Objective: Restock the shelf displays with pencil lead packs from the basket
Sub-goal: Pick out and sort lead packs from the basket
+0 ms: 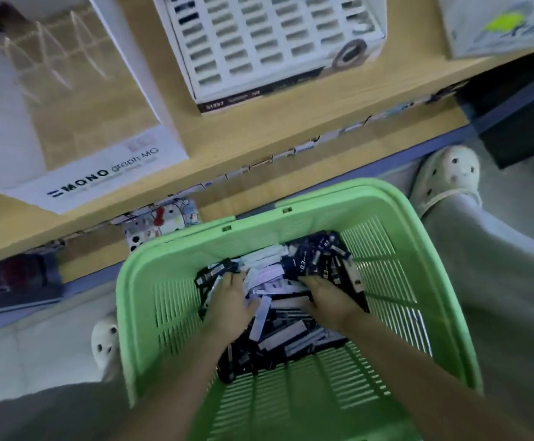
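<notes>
The slotted plastic basket (294,393) is mint green. Small lead packs (303,313) inside are mostly black, navy and white. Perforated clog shoes (446,176) look cream.

I stand over a pale tiled floor (27,354) in dim, bluish light. In front of me runs a light wooden shelf (176,128) with a blue-grey edge (443,135) below it. A row of small price tags (291,152) lines its front lip. A dark box (523,135) sits on the floor at right, under the shelf's end.
</notes>
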Demonstrator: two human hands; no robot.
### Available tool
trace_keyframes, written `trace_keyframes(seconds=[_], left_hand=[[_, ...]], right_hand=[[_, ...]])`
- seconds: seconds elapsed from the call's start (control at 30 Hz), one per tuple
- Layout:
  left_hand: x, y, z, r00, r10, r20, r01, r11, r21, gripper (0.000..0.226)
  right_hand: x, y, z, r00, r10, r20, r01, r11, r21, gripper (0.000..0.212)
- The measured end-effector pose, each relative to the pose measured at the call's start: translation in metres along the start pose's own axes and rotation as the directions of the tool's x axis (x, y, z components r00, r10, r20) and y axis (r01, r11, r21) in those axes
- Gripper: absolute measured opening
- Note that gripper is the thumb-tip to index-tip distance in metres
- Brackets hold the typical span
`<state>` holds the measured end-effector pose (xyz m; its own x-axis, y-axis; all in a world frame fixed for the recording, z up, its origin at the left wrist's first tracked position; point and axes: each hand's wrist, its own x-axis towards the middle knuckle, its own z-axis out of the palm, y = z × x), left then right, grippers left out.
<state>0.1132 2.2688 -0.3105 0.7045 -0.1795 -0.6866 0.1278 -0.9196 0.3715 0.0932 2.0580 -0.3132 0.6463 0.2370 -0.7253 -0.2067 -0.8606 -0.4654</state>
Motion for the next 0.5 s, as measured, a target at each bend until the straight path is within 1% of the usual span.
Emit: trace_keyframes(seconds=[0.07,0.17,0.2,0.27,0.37,0.4,0.43,0.47,0.5], left_hand=[[0.005,0.001,0.002,0.999,0.029,-0.016,-0.028,0.999,0.046,0.057],[0.006,0.006,0.003,0.997,0.029,-0.067,-0.027,0.999,0.033,0.037],[0.006,0.008,0.004,0.996,0.029,-0.090,-0.027,0.999,0.022,0.030],[0.003,0.013,0.004,0.995,0.035,-0.097,-0.033,0.999,0.020,0.025],[-0.001,0.015,0.004,0.994,0.058,-0.093,-0.050,0.996,0.078,0.019],[-0.003,0.015,0.005,0.993,0.069,-0.097,-0.060,0.994,0.096,0.018],[-0.004,0.013,0.008,0.991,0.080,-0.103,-0.071,0.993,0.090,0.019],[-0.007,0.012,0.009,0.991,0.082,-0.109,-0.078,0.996,0.044,0.019],[-0.009,0.012,0.011,0.990,0.067,-0.127,-0.074,0.996,-0.050,0.018]], right_hand=[[0.007,0.000,0.008,1.000,0.010,-0.004,-0.010,1.000,-0.010,0.057],[0.014,-0.002,0.017,0.998,0.061,-0.015,-0.062,0.992,-0.113,0.049],[0.014,-0.004,0.018,0.997,0.071,0.005,-0.070,0.990,-0.121,0.044],[0.014,-0.006,0.016,0.996,0.078,0.037,-0.073,0.991,-0.112,0.037],[0.013,-0.001,0.019,0.993,0.050,0.103,-0.034,0.988,-0.150,0.038],[0.009,0.001,0.018,0.990,0.088,0.110,-0.074,0.990,-0.122,0.039],[0.012,0.009,0.024,0.988,0.140,0.073,-0.135,0.989,-0.060,0.042],[0.011,0.011,0.025,0.975,0.219,0.047,-0.220,0.975,0.034,0.045],[0.009,0.013,0.025,0.965,0.259,-0.030,-0.257,0.964,0.062,0.045]])
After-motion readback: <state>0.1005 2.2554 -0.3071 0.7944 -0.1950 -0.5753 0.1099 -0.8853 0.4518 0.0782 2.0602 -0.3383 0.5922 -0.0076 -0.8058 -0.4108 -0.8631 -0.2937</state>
